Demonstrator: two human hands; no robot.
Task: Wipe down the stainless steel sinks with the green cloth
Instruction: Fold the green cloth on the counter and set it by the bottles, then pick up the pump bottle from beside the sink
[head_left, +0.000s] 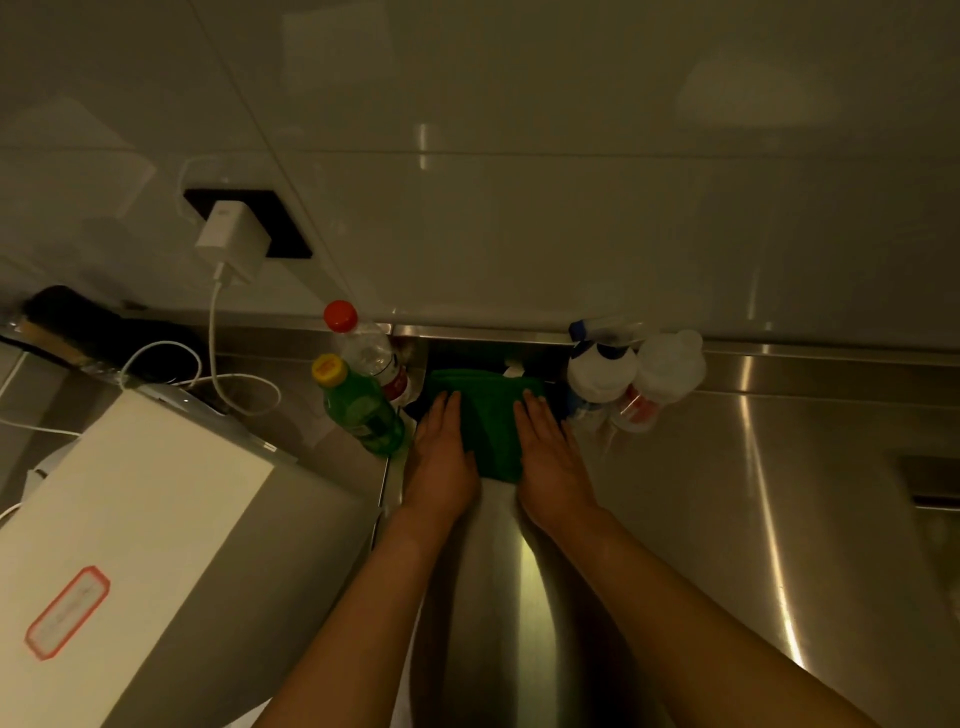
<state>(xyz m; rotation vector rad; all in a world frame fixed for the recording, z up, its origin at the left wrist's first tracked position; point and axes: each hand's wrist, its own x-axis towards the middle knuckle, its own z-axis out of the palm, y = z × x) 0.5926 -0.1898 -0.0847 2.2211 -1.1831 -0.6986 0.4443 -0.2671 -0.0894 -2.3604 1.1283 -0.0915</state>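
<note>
Head view looks down on a steel worktop (779, 519) that runs along a pale tiled wall (571, 234). At the left a white box (135, 519) with a red-edged label lies on the worktop. Behind the box a white charger (234, 239) sits in a black socket (283, 228), and its cable (214, 332) loops down onto the steel.

Just left of the cloth stands a green bottle (363, 415) with a yellow cap, and behind that a clear bottle (371, 356) with a red cap. The green bottle is just beside the left hand's fingers. Just right of the cloth stand a white sprayer (600, 371) and a clear sprayer (667, 376), close to the right hand's fingertips. With the wall behind, these hem the cloth in on three sides.

The folded green cloth (485, 421) lies flat on the steel near the wall, between the bottles. The left hand (441, 462) lies over its left edge and the right hand (553, 467) over its right edge. The grip of each is released, with fingers straight and together, palms down, pressing on the cloth and not curled round it. A strip of cloth shows between the two hands. Whether the steel under the cloth is a sink or flat worktop cannot be told.
</note>
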